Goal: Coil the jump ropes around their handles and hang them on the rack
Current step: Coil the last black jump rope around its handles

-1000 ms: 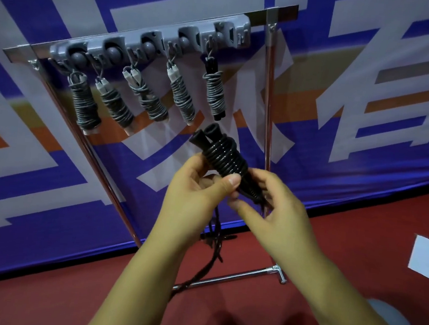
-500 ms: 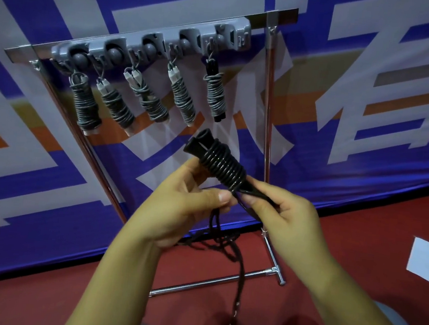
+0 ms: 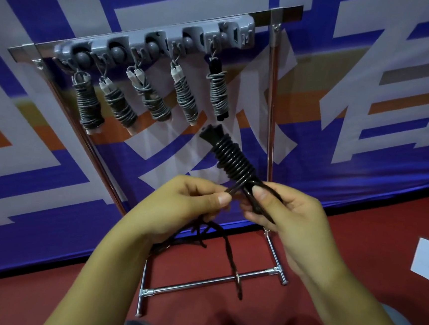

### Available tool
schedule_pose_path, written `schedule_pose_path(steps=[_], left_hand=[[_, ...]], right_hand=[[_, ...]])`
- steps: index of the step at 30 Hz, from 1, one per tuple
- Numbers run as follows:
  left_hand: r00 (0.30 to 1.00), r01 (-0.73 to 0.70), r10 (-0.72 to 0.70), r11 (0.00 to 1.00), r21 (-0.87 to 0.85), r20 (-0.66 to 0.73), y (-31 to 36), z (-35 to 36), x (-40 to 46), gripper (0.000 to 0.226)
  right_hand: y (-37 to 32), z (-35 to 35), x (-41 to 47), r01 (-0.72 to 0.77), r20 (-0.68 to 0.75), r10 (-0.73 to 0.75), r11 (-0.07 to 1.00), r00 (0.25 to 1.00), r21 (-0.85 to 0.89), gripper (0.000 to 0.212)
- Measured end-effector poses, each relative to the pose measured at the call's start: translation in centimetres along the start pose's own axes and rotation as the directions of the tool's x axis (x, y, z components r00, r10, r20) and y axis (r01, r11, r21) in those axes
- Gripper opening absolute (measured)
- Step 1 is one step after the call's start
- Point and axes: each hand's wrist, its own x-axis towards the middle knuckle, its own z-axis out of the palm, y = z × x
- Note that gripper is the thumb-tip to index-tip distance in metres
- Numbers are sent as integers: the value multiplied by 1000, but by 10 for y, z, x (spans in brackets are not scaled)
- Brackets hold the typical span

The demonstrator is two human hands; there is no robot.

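Below the rack [image 3: 270,94], left of its right-hand post, five coiled ropes [image 3: 185,100] already hang from the grey hook strip [image 3: 156,43], and the sixth, a black jump rope [image 3: 234,159], is held in front of them, tilted with its handle ends up and to the left. A second ago the left hand [image 3: 178,206] cupped the bundle from beneath; now it has dropped lower and pinches a strand between thumb and forefinger, while the loose tail [image 3: 231,257] that was bunched under it hangs down toward the rack's foot bar. The right hand [image 3: 288,220] has slid back along the bundle and grips its lower end, thumb on top. The coil looks longer and tighter than before, so winding seems near its finish, though a stretch of rope remains unwound and hanging has not begun. Behind the left hand's fingers the strand's path is hidden, the tail's end blurs against the red floor [image 3: 381,254], and whether a free hook remains on the strip's right end cannot be told.
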Motion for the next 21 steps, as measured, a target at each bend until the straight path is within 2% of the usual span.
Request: schedule_pose_path(steps=[4,7,10,15,18,21], left_hand=[[994,-72,66,995,-68,-84,-11,1,5,16],[981,-146,128,982,-118,-146,-16,4,7,15],[972,-185,149,961,-206,-182,-21,7,9,13],[967,-244,201,905,-347,-156,-28,11,13,52],[954,-298,268,895,-333,-135,-28,12,12,46],[942,-326,283,902,-284,-183,-26,15,12,37]], right_hand=[[-6,-1,0,-76,54,73,996,996,55,13],[-10,0,-1,-144,94,134,983,986,111,28],[-13,3,-3,-214,143,191,963,971,165,30],[-17,1,-2,-298,250,242,930,937,215,25],[-19,0,2,-384,315,299,887,901,256,24],[-20,-1,6,-472,352,364,828,863,302,24]])
